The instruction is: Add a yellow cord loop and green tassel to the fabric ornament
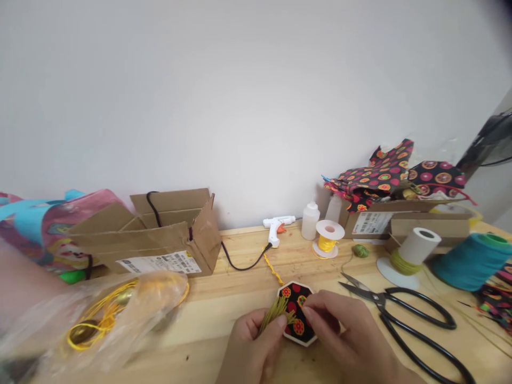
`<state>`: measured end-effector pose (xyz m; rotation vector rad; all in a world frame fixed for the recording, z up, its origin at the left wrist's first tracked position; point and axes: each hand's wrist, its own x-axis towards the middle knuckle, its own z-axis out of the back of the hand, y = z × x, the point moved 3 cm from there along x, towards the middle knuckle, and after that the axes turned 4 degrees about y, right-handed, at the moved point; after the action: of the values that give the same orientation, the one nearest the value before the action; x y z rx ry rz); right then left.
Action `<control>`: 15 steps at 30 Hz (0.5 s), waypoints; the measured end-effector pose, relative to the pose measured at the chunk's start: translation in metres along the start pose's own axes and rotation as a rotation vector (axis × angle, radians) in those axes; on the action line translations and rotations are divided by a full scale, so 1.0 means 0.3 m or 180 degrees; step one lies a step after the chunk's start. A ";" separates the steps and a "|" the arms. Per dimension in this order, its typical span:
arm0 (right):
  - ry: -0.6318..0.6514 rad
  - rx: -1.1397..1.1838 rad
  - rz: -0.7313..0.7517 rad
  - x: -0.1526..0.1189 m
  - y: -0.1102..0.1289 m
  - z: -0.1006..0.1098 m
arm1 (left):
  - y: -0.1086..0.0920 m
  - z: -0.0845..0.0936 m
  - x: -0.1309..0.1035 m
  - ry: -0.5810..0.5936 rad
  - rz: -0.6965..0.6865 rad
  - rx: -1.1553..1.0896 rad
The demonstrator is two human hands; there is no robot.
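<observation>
An octagonal piece (298,335) with a pale rim and black flower-print fabric lies on the wooden table, a twisted yellow cord (272,269) running from its top. At its left side, my left hand (260,338) pinches a bundle of olive-green cords (275,312), whose loose ends lie over the fabric. My right hand (344,328) is closed, thumb and forefinger pinched together over the piece's right part. Whatever lies between those fingertips is too small to make out. Black-handled scissors (380,301) rest open to the right of my right hand.
A white glue gun (276,228), a white bottle (310,221) and a yellow cord spool (328,237) stand behind. Cardboard boxes (160,245) flank them. Right are a green cord spool (418,250) and teal thread cone (472,261); left, a plastic bag (160,298) with yellow cord.
</observation>
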<state>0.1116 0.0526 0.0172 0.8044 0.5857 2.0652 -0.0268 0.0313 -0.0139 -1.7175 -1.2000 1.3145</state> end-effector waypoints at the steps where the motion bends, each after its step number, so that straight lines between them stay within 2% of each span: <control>1: 0.0100 -0.0010 0.0074 -0.003 0.005 -0.007 | -0.001 -0.001 -0.003 -0.0034 -0.0022 0.0004; 5: 0.0287 -0.0229 0.0292 -0.012 0.014 -0.038 | 0.003 0.000 -0.006 -0.0101 -0.0100 -0.0018; 15: -0.0020 -0.0361 0.0153 -0.015 -0.005 -0.043 | 0.019 0.014 0.006 -0.0003 -0.0110 0.0252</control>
<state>0.1052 0.0483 0.0058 0.7652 0.4456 2.1184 -0.0293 0.0306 -0.0208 -1.6335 -1.1577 1.3248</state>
